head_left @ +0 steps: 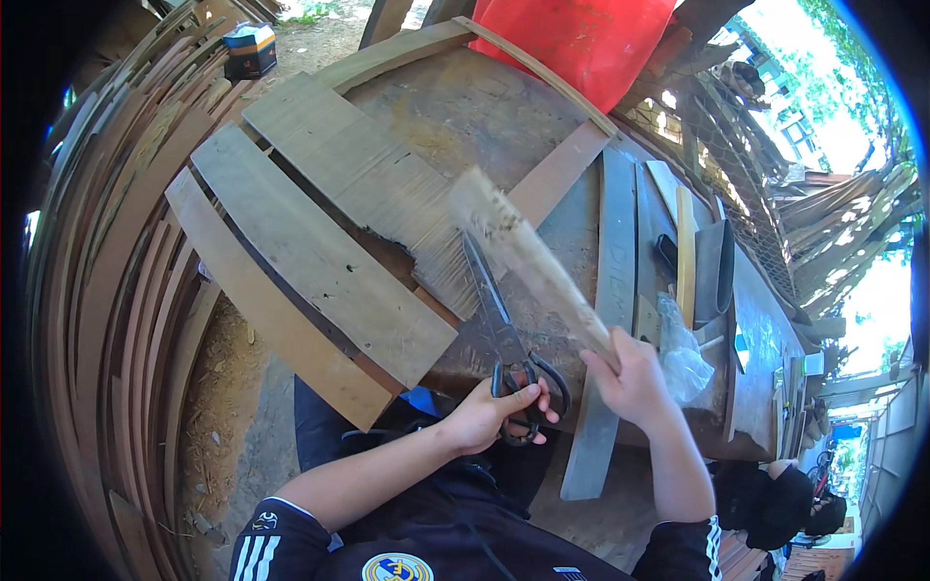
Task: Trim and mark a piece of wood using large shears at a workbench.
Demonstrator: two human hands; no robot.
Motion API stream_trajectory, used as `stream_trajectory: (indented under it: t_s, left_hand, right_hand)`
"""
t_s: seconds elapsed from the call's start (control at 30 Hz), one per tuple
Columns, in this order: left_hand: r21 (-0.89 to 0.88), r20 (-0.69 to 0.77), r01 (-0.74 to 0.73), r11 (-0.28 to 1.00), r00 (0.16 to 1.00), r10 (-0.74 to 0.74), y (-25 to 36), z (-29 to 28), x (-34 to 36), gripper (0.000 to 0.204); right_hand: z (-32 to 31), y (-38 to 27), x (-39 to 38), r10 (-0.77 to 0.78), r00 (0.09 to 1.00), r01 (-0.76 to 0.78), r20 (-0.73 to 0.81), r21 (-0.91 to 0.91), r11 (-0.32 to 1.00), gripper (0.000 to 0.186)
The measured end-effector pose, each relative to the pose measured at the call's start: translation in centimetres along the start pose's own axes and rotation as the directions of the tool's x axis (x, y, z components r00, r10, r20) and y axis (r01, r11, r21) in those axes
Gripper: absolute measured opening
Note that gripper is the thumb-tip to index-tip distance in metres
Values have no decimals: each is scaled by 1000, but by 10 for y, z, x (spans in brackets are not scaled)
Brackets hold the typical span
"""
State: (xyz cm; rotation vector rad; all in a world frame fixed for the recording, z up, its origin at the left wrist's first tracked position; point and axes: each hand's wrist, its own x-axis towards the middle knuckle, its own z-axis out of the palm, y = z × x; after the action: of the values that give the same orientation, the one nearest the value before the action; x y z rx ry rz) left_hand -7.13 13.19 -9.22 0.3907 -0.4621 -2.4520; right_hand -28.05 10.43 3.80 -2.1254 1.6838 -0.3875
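Note:
My left hand (pixel 489 418) is closed around the black handles of a large pair of scissors (pixel 500 334), its thumb over the loops. The dark blades point away from me, lying above the table's near edge. In my right hand (pixel 630 380) is a flat, pale wooden slat (pixel 533 259), gripped at its near end. It slants up to the left over the table, its far end smeared by motion and close to the scissor tips. Beneath the slat and scissors lies a wide grey board (pixel 363 165) with a ragged, broken edge.
On the left, a long grey board (pixel 310 257) and a brown board (pixel 281 305) overhang the worn table (pixel 441 92). A narrow grey board (pixel 612 242) and a clear plastic bag (pixel 681 353) lie right. Stacked planks (pixel 107 320) stand far left; a red sheet (pixel 581 44) is behind.

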Motion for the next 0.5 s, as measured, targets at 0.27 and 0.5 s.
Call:
stream_trajectory:
  t_s: [0.27,0.5]
  left_hand:
    - [-28,10,32,999,999,-32,3,0,-1,22]
    - [27,-2,40,999,999,-40,-1,-2,-7,20]
  right_hand:
    - [-19,10,9,-416,865,441,-280,29,897,29]
    - [-6,2,29,-100,991,80,93,201,976,34]
